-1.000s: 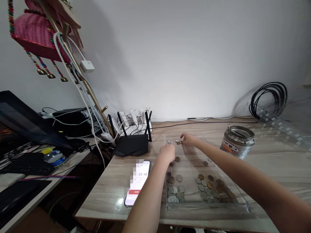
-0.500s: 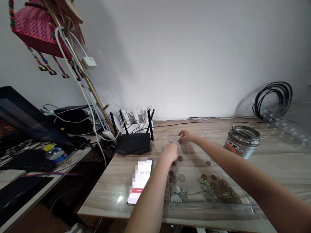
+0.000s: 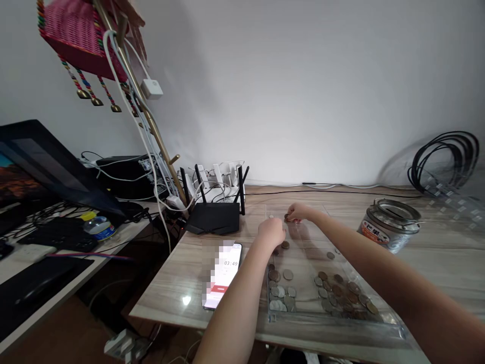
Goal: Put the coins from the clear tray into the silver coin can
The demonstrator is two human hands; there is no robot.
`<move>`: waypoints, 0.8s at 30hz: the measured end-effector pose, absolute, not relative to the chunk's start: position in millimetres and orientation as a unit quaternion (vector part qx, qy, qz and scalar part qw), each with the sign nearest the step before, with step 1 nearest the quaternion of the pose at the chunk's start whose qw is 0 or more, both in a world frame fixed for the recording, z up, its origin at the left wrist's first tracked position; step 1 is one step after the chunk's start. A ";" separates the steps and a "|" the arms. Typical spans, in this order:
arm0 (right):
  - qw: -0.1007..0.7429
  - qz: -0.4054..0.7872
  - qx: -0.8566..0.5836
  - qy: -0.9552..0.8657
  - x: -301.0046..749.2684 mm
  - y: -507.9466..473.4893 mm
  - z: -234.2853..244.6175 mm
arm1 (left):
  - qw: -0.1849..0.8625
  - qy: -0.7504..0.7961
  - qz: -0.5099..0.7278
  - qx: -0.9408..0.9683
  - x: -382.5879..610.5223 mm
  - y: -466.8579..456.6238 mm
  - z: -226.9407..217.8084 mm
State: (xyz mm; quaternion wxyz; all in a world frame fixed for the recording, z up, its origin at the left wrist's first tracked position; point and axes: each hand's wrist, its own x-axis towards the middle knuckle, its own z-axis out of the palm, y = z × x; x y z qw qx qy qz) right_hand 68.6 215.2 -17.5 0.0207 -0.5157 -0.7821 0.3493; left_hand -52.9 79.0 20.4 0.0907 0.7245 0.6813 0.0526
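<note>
A clear plastic tray (image 3: pixel 326 320) lies on the table with coins inside. My right hand (image 3: pixel 300 212) is at its far end, thumb and fingers pinched on a brownish coin (image 3: pixel 287 217). Just to its left, my left hand (image 3: pixel 271 233) is curled closed over the tray's left side; its fingertips are turned away, so what they hold is hidden. A single dark coin (image 3: pixel 285 245) lies close below the left hand. Silver and brown coins (image 3: pixel 288 292) gather in the near left part, and a larger heap of mixed coins (image 3: pixel 343 296) fills the near right part.
A smartphone (image 3: pixel 223 278) showing a running timer lies left of the tray. Behind it stands a black router (image 3: pixel 214 217) with antennas. On the right are a metal tin (image 3: pixel 390 225) and a coiled black cable (image 3: pixel 420 156). A monitor (image 3: pixel 56 172) and bottle (image 3: pixel 97 226) occupy the left desk.
The view has shifted slightly, moving the scene rightward. A coin now shows in my right hand's fingertips, lifted up a little. My left hand stays closed near the same spot.
</note>
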 end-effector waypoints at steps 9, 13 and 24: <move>0.016 0.352 -0.491 -0.797 69.7 209.2 -14.6 | 0.163 0.662 0.202 0.703 -54.1 85.2 1.6; -0.022 0.346 -0.485 -0.803 66.6 207.8 -9.6 | 0.215 0.642 0.332 0.657 -53.8 93.0 -5.5; -0.068 0.303 -0.486 -0.817 55.8 189.0 16.9 | 0.582 0.455 0.649 0.181 -52.0 104.7 10.1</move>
